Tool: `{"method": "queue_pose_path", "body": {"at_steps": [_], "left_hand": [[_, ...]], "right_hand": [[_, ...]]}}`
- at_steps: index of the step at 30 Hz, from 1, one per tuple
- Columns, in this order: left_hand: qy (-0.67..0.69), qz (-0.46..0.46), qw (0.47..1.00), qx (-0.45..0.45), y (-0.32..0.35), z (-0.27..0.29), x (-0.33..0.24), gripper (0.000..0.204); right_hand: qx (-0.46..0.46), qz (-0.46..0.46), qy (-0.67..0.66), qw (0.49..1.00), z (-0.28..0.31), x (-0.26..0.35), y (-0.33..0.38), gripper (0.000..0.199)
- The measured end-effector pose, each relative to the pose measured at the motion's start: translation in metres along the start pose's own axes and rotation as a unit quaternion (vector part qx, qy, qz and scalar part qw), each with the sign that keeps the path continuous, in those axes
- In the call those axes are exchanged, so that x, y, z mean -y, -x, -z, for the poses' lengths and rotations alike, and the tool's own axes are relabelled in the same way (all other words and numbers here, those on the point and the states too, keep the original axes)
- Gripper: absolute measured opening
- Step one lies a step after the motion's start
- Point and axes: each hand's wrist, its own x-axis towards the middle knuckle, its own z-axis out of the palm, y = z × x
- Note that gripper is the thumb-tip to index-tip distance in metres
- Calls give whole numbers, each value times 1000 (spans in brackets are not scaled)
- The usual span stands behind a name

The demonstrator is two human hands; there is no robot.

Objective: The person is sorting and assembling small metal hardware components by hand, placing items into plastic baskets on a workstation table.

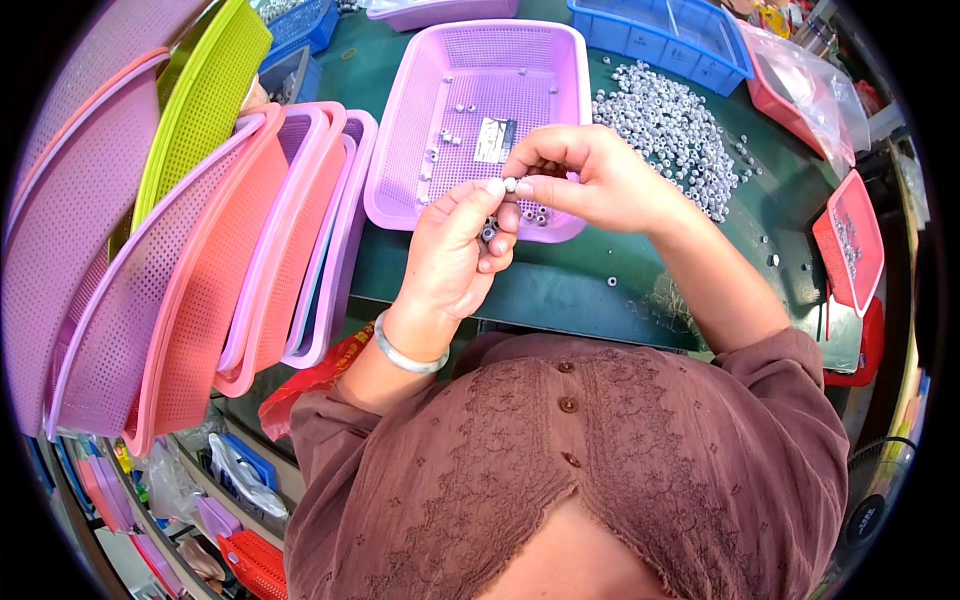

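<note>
Over the near edge of a purple mesh basket [405, 150], my two hands meet at one small grey bead-like part [510, 185]. My left hand [455, 235] pinches it between thumb and forefinger, and more such grey parts [488, 231] sit in its curled fingers. From the other side, the thumb and forefinger of my right hand [590, 175] close on the same part. Several similar pieces [447, 137] lie scattered on the basket floor beside a small black-and-white label card [494, 140].
A large pile of grey parts [665, 125] covers the green table [560, 285] right of the basket. Stacked pink, purple and lime baskets [215, 270] stand at the left. A blue divided bin [660, 35] is at the back; a small red basket [850, 240] sits far right.
</note>
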Motion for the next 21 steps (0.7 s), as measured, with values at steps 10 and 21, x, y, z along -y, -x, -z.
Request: {"method": "queue_pose_path", "body": {"at_steps": [10, 21], "left_hand": [[12, -3, 1000, 11, 0, 0, 2, 14], [19, -11, 1000, 11, 2, -1, 4, 12]], "right_hand": [[-43, 0, -29, 999, -6, -2, 6, 11], [-57, 11, -50, 997, -8, -5, 8, 11]]}}
